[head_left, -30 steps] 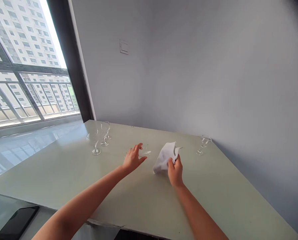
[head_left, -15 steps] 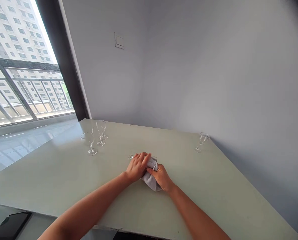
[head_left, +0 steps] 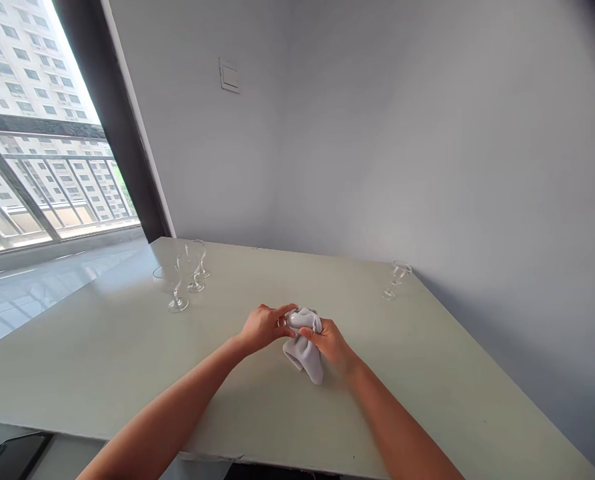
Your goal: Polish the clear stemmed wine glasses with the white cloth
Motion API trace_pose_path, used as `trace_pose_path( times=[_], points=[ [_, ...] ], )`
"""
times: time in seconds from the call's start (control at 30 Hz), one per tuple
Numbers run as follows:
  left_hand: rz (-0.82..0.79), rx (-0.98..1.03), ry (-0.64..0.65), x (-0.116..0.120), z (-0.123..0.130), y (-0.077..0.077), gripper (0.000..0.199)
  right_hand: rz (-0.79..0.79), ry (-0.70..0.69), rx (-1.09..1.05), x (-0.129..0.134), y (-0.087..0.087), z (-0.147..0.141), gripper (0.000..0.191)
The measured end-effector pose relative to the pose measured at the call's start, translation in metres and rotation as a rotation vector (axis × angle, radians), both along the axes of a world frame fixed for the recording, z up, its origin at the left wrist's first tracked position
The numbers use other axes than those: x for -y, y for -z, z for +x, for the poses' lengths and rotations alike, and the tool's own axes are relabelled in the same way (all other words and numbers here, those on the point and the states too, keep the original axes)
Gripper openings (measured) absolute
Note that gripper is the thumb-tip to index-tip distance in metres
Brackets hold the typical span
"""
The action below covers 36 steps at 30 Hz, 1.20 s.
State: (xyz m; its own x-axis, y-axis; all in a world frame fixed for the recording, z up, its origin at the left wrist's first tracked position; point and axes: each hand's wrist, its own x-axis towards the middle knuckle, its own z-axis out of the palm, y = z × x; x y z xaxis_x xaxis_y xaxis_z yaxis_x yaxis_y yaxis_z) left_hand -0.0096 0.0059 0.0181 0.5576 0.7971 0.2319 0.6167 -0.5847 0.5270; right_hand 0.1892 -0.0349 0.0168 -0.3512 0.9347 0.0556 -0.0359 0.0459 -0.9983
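My left hand is closed around the stem end of a small drinking glass that lies on its side, mostly covered. A pale grey-white cloth wraps the glass's bowl and hangs down toward the table. Fingers and thumb of my right hand grip the cloth around the bowl from the right. Most of the glass is hidden by the cloth and my fingers. Both hands are just above the middle of the pale green tabletop.
Several stemmed glasses stand at the back left, the nearest glass in front. Another small glass is at the far right near the wall. A black phone lies at lower left, below the table edge.
My left hand has shifted from lying over the glass and cloth to holding the glass's left end. More of the cloth now shows around the bowl. The view has turned slightly right.
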Motion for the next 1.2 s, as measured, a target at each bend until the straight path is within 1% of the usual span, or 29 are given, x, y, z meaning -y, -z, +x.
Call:
trace_pose_path(
  times=[0.1, 0.13, 0.17, 0.2, 0.23, 0.27, 0.33, 0.37, 0.4, 0.43, 0.47, 0.5, 0.53, 0.57, 0.6, 0.67, 0.7, 0.73, 0.77, 0.8, 0.83, 0.9, 0.93, 0.97, 1.0, 1.03, 1.07, 1.13, 1.2],
  points=[
    [-0.489, 0.083, 0.271, -0.001, -0.006, -0.006, 0.053, -0.01, -0.154, 0.064, 0.003, -0.005, 0.008, 0.025],
    [-0.592, 0.095, 0.347, 0.0, -0.007, -0.007, 0.054, -0.032, -0.187, 0.061, 0.002, -0.004, 0.01, 0.025],
    [-0.636, 0.106, 0.377, 0.0, -0.007, -0.007, 0.055, -0.056, -0.194, 0.043, 0.001, -0.002, 0.011, 0.024],
    [-0.607, 0.117, 0.347, 0.001, -0.006, -0.007, 0.055, -0.084, -0.172, 0.011, -0.002, 0.0, 0.011, 0.025],
    [-0.507, 0.124, 0.27, 0.002, -0.004, -0.005, 0.053, -0.116, -0.12, -0.034, -0.005, 0.004, 0.011, 0.025],
    [-0.352, 0.117, 0.177, 0.003, -0.002, -0.002, 0.051, -0.154, -0.046, -0.091, -0.009, 0.007, 0.01, 0.026],
    [0.017, 0.063, 0.02, 0.004, 0.005, 0.003, 0.05, -0.239, 0.102, -0.217, -0.014, 0.013, 0.007, 0.029],
    [0.171, 0.025, -0.02, 0.005, 0.007, 0.006, 0.049, -0.275, 0.147, -0.273, -0.016, 0.014, 0.005, 0.031],
    [0.274, -0.008, -0.035, 0.004, 0.009, 0.008, 0.048, -0.299, 0.161, -0.309, -0.016, 0.014, 0.004, 0.032],
    [0.319, -0.027, -0.038, 0.003, 0.009, 0.01, 0.046, -0.304, 0.143, -0.32, -0.016, 0.013, 0.003, 0.033],
    [0.311, -0.022, -0.051, 0.002, 0.009, 0.011, 0.044, -0.289, 0.098, -0.301, -0.014, 0.01, 0.003, 0.033],
    [0.255, 0.003, -0.073, 0.0, 0.007, 0.011, 0.044, -0.255, 0.042, -0.258, -0.011, 0.005, 0.004, 0.034],
    [0.151, 0.038, -0.084, -0.002, 0.005, 0.01, 0.045, -0.212, -0.016, -0.198, -0.008, 0.001, 0.006, 0.035],
    [0.007, 0.074, -0.069, -0.003, 0.002, 0.009, 0.047, -0.17, -0.07, -0.128, -0.005, -0.004, 0.008, 0.035],
    [-0.159, 0.108, -0.026, -0.005, -0.001, 0.008, 0.047, -0.136, -0.119, -0.055, -0.003, -0.008, 0.011, 0.034],
    [-0.481, 0.14, 0.13, -0.005, -0.005, 0.004, 0.047, -0.102, -0.177, 0.062, 0.0, -0.012, 0.016, 0.027],
    [-0.593, 0.139, 0.21, -0.005, -0.005, 0.003, 0.049, -0.098, -0.184, 0.092, 0.0, -0.012, 0.018, 0.023],
    [-0.65, 0.129, 0.258, -0.004, -0.005, 0.001, 0.051, -0.1, -0.179, 0.097, -0.001, -0.01, 0.018, 0.022],
    [-0.641, 0.117, 0.256, -0.003, -0.004, 0.0, 0.053, -0.11, -0.159, 0.074, -0.003, -0.007, 0.017, 0.023],
    [-0.559, 0.105, 0.203, -0.002, -0.003, 0.0, 0.053, -0.131, -0.119, 0.025, -0.005, -0.003, 0.015, 0.025],
    [-0.415, 0.09, 0.121, 0.0, -0.001, 0.0, 0.05, -0.166, -0.062, -0.041, -0.008, 0.002, 0.012, 0.028],
    [-0.033, 0.035, -0.028, 0.001, 0.002, 0.001, 0.041, -0.259, 0.068, -0.19, -0.013, 0.011, 0.005, 0.033],
    [0.139, -0.002, -0.064, 0.001, 0.003, 0.003, 0.037, -0.297, 0.116, -0.248, -0.014, 0.015, 0.002, 0.033],
    [0.26, -0.041, -0.07, 0.001, 0.003, 0.004, 0.035, -0.318, 0.139, -0.282, -0.015, 0.018, 0.0, 0.033],
    [0.319, -0.074, -0.056, 0.0, 0.003, 0.005, 0.033, -0.314, 0.132, -0.283, -0.016, 0.02, -0.001, 0.033],
    [0.32, -0.093, -0.035, -0.001, 0.002, 0.007, 0.031, -0.285, 0.097, -0.248, -0.015, 0.022, -0.001, 0.033],
    [0.279, -0.093, -0.026, -0.003, 0.0, 0.007, 0.031, -0.235, 0.049, -0.182, -0.015, 0.023, 0.0, 0.031],
    [0.118, -0.046, -0.028, -0.005, -0.003, 0.007, 0.03, -0.095, -0.02, -0.001, -0.014, 0.024, 0.004, 0.023],
    [-0.101, 0.024, -0.027, -0.007, -0.006, 0.005, 0.031, 0.077, -0.009, 0.174, -0.015, 0.022, 0.008, 0.011]
  ],
)
